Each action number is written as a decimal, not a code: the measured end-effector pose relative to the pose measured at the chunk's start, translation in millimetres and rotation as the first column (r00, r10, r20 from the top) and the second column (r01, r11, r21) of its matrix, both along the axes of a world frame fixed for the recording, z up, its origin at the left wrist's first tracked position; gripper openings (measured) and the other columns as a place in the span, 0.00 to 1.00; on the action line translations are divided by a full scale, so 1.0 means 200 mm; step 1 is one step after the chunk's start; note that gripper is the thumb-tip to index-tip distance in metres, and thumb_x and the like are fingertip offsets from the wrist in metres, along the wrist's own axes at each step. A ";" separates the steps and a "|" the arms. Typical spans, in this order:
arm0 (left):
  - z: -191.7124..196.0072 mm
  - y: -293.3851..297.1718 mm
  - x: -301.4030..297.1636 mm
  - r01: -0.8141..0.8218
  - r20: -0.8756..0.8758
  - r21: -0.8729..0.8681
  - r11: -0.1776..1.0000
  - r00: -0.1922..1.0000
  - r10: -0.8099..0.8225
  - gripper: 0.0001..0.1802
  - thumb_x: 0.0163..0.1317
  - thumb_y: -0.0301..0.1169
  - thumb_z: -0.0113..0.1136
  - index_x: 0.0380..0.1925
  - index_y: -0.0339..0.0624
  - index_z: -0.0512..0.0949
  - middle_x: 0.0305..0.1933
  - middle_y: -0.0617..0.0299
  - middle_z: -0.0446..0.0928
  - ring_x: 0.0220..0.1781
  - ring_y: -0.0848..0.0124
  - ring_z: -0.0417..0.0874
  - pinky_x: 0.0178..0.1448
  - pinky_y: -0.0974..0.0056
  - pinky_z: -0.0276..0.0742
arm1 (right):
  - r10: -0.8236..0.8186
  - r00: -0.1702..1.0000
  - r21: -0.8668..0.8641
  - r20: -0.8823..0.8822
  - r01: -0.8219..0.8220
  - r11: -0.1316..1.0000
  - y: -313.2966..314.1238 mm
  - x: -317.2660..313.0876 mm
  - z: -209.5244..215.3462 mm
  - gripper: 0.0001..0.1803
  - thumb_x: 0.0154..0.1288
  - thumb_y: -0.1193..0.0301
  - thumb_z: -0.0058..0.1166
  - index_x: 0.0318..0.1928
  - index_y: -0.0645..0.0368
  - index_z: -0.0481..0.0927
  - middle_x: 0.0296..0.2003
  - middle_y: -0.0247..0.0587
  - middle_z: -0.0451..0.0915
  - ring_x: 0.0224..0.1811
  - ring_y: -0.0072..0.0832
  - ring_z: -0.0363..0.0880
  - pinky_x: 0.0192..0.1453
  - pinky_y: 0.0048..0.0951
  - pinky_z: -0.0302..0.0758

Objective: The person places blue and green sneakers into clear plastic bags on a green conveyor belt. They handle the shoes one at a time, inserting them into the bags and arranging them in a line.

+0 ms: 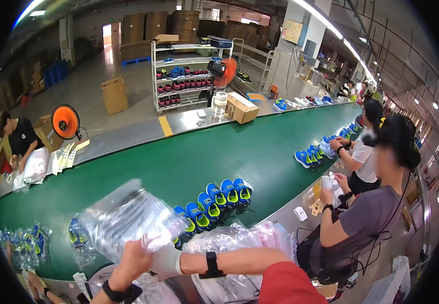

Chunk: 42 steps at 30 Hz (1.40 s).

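Note:
A clear plastic bag (123,215) with dark printing is held up over the green belt in both my hands. My left hand (133,262), bare with a black wristband, is closed on its near edge. Right beside it, my right hand (167,260) in a pale glove grips the same edge; its fingertips are partly hidden by the plastic. Behind the bag and to its right, blue sneakers (209,206) with lime linings stand in a row. A bagged blue sneaker (77,232) lies to the left of it. Under my right forearm is a pile of clear plastic bags (250,240).
Co-workers sit at right, one handling crumpled white paper (330,183). Further sneakers (308,156) line the belt (260,147) there. Bagged shoes (24,245) lie at far left, near another person's hands. Beyond the belt are a carton (243,107), an orange fan (65,121) and a shoe rack (154,76).

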State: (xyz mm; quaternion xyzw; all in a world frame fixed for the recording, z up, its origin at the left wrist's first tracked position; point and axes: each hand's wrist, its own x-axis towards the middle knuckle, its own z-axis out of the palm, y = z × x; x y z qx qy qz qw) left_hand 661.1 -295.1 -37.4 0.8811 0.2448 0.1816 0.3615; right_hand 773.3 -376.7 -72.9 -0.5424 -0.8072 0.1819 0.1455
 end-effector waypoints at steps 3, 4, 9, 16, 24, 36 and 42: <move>-0.10 0.25 0.09 -0.314 0.091 -0.148 0.938 0.940 0.330 0.14 0.48 0.23 0.53 0.37 0.37 0.78 0.27 0.44 0.77 0.24 0.64 0.77 0.31 0.62 0.71 | 0.337 0.892 0.186 0.301 -0.401 0.897 -0.08 0.00 0.09 0.20 0.22 0.55 0.65 0.20 0.55 0.82 0.29 0.44 0.78 0.37 0.41 0.75 0.48 0.39 0.66; -0.08 0.28 0.12 -0.405 0.129 -0.276 0.872 0.883 0.451 0.13 0.48 0.24 0.54 0.37 0.37 0.78 0.26 0.43 0.77 0.22 0.64 0.77 0.29 0.61 0.71 | 0.327 0.901 0.392 0.286 -0.422 0.818 -0.08 0.03 0.11 0.20 0.21 0.55 0.65 0.19 0.55 0.82 0.28 0.42 0.77 0.37 0.41 0.74 0.51 0.41 0.63; 0.21 -0.17 0.26 0.506 -0.413 0.213 0.836 0.822 -0.393 0.15 0.49 0.22 0.54 0.39 0.40 0.78 0.23 0.50 0.79 0.22 0.63 0.80 0.27 0.59 0.73 | 0.369 0.929 0.154 -0.003 -0.365 0.918 -0.09 0.22 -0.01 0.21 0.35 0.53 0.62 0.30 0.53 0.82 0.34 0.44 0.77 0.41 0.42 0.75 0.47 0.44 0.70; -0.11 -0.22 -0.06 0.097 -0.251 0.282 0.954 0.968 -0.024 0.17 0.47 0.19 0.50 0.40 0.38 0.78 0.24 0.50 0.77 0.28 0.53 0.79 0.33 0.58 0.73 | -0.289 0.948 -0.168 -0.136 0.266 0.949 -0.03 0.21 -0.20 0.18 0.47 0.57 0.57 0.31 0.59 0.78 0.28 0.49 0.78 0.32 0.43 0.78 0.39 0.40 0.74; -0.09 0.07 -0.20 -0.208 0.001 -0.355 0.911 0.975 0.223 0.15 0.45 0.25 0.64 0.36 0.34 0.77 0.28 0.64 0.79 0.31 0.77 0.78 0.36 0.69 0.74 | -0.271 0.951 0.003 -0.152 0.274 0.962 0.54 -0.15 -0.37 0.16 0.49 0.59 0.54 0.30 0.60 0.79 0.27 0.49 0.78 0.32 0.44 0.78 0.37 0.41 0.74; -0.43 0.33 -0.39 -0.207 0.170 -0.863 0.460 0.739 0.652 0.24 0.64 0.42 0.50 0.54 0.38 0.66 0.46 0.59 0.72 0.45 0.70 0.75 0.45 0.64 0.74 | -0.335 0.547 -0.423 -0.767 -0.038 0.905 0.36 -0.21 -0.18 0.28 0.63 0.48 0.44 0.41 0.64 0.74 0.32 0.45 0.77 0.34 0.27 0.74 0.38 0.30 0.72; -0.19 0.33 -0.39 0.106 0.460 -0.862 0.496 0.575 0.677 0.19 0.65 0.37 0.49 0.50 0.35 0.68 0.46 0.58 0.73 0.49 0.70 0.76 0.53 0.66 0.73 | -0.469 0.691 -0.283 -0.550 0.374 0.883 0.12 0.23 -0.26 0.10 0.61 0.65 0.47 0.35 0.58 0.74 0.22 0.45 0.73 0.28 0.36 0.74 0.34 0.34 0.70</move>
